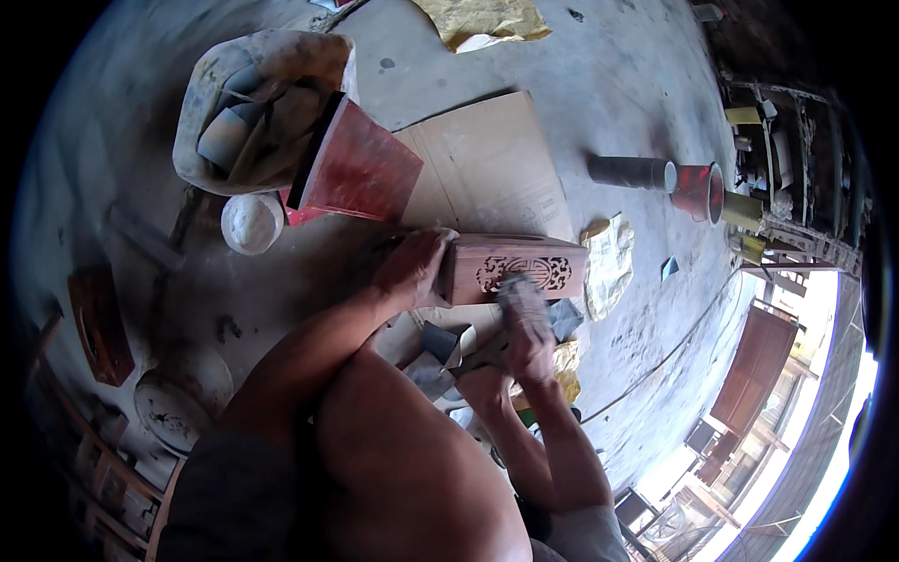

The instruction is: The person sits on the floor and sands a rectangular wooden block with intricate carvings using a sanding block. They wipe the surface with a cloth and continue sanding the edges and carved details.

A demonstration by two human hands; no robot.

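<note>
A brown wooden box (465, 281) with a pierced, carved front panel rests on its long side in front of me. My left hand (419, 267) is wrapped round its left end and steadies it. Against the lower middle of the carving presses my right hand (527, 328), its fingers together and smeared by motion. Something dark grey seems to sit at those fingertips, too blurred to name. Under and behind the box lies a flattened cardboard sheet (487, 159). Grey folded sheets that look like sandpaper (440, 343) are scattered just below the box, near my bare leg and foot.
A worn plastic container (192, 140) holding grey and brown sheets stands far left, beside a red tapered wooden piece (365, 169) and a tub of white powder (251, 225). Crumpled paper (609, 267) and a dark tube (629, 172) lie right. Another brown wooden piece (99, 323) lies left.
</note>
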